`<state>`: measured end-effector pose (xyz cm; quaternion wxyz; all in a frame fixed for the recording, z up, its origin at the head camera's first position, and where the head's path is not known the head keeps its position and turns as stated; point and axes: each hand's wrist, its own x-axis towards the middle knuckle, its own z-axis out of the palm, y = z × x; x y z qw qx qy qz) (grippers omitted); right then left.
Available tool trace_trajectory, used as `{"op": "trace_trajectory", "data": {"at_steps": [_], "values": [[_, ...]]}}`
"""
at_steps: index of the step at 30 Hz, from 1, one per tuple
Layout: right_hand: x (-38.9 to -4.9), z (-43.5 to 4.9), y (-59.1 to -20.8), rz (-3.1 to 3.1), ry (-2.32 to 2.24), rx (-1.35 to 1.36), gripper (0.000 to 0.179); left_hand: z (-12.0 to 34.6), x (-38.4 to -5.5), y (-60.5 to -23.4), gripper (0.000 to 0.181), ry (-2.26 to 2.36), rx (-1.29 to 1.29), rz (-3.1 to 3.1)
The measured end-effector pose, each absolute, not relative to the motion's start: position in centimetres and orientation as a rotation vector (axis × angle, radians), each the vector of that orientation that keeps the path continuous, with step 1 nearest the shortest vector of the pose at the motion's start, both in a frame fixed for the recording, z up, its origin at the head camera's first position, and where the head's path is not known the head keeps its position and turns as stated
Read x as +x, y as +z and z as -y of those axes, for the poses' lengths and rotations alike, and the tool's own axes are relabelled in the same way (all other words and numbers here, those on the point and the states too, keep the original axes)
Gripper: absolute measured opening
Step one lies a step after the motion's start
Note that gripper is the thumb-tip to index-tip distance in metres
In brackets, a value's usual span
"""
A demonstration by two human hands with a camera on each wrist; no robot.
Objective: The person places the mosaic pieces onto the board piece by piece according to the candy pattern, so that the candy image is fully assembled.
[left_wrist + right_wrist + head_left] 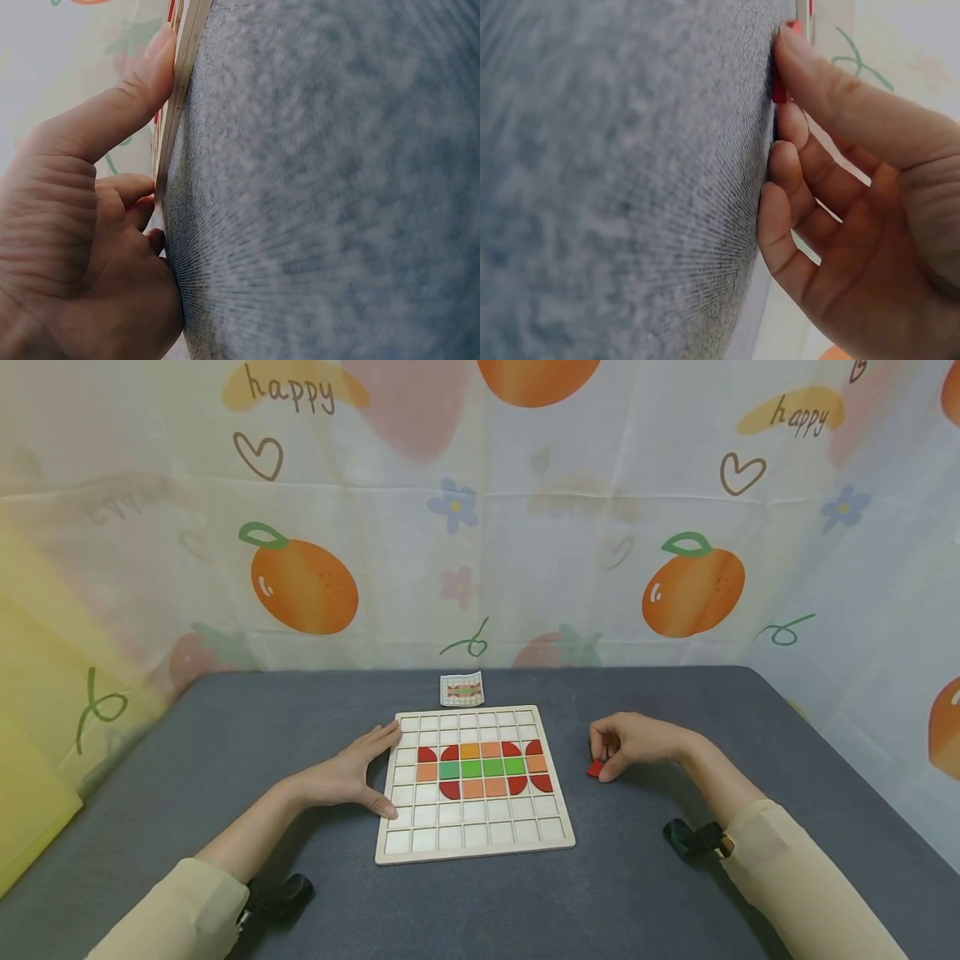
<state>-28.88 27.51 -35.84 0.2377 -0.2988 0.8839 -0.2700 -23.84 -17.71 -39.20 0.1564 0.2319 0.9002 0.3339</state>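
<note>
A square white grid board (476, 858) with a pale wooden rim lies flat on the table. Across its middle rows sit red quarter-round tiles (450, 790), green square tiles (492, 767), and orange and salmon square tiles (491, 749). My left hand (341, 777) is spread along the board's left edge, its thumb (142, 86) and fingertips touching the rim. To the right of the board, my right hand (639, 747) pinches a small red tile (595, 768) low at the tabletop. The right wrist view shows this red piece (779, 88) partly hidden by the thumb.
Behind the board lies a small pattern card (462, 690) printed with a similar coloured figure. The dark grey table (225, 735) reaches back to a hanging cloth (480, 527) printed with oranges. Each wrist wears a black camera mount (281, 897).
</note>
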Motion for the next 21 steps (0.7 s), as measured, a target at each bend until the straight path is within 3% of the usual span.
{"op": "trace_trajectory", "data": {"at_steps": [21], "values": [[-28.9,-24.8,-35.1,-2.395,-1.0,-0.732,0.022,17.6,-23.8,-39.0,0.124,0.949,0.665,-2.579]]}}
